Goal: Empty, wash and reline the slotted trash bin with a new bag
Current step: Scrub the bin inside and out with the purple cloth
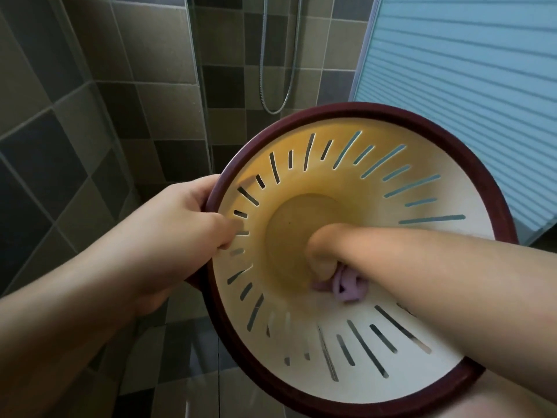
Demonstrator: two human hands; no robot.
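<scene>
A cream slotted trash bin (401,152) with a dark red rim is held up and tilted, its open mouth facing me. My left hand (180,215) grips the rim on the left side, thumb inside against the slotted wall. My right hand (322,251) reaches deep inside the bin and holds a lilac cloth (346,286) against the bottom near the lower wall. The fingers of that hand are mostly hidden behind the wrist. No bag is in the bin.
Grey and beige tiled walls surround a shower area, with a glass partition edge (202,86) in the middle. A metal shower hose (272,107) loops down at the back. A blue ribbed door panel (470,70) stands at the right. Tiled floor lies below.
</scene>
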